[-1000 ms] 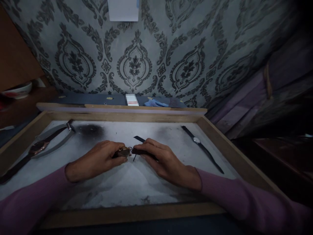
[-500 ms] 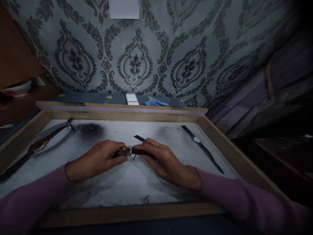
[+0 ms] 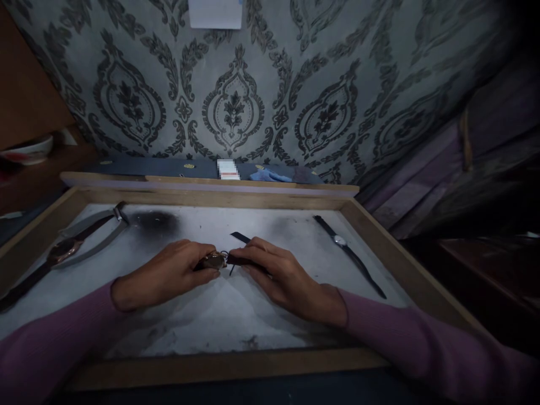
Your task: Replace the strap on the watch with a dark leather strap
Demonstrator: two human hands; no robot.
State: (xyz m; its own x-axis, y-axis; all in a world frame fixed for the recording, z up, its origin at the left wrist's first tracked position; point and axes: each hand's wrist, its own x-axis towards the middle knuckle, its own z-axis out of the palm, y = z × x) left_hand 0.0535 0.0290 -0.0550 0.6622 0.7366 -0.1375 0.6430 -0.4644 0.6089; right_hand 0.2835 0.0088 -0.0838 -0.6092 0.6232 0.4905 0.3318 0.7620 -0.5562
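Note:
My left hand [image 3: 169,270] pinches a gold-coloured watch [image 3: 216,260] between thumb and fingers, over the middle of a wood-framed tray [image 3: 211,198]. Close against the watch's right side, my right hand [image 3: 282,275] is closed on a dark strap [image 3: 238,260]. A thin dark piece sticks out just below the right fingertips. Beyond those fingers a flat black strip [image 3: 239,237] shows, its far part hidden by the hand. Whether strap and watch are joined is too small to tell.
At the tray's left lies a large brown-strapped watch [image 3: 65,250] beside grey curved handles [image 3: 99,239]. A black-strapped watch [image 3: 338,241] lies at the right. Behind the tray are a small white box [image 3: 228,169] and a blue cloth [image 3: 270,174]. A bowl [image 3: 31,151] stands at far left.

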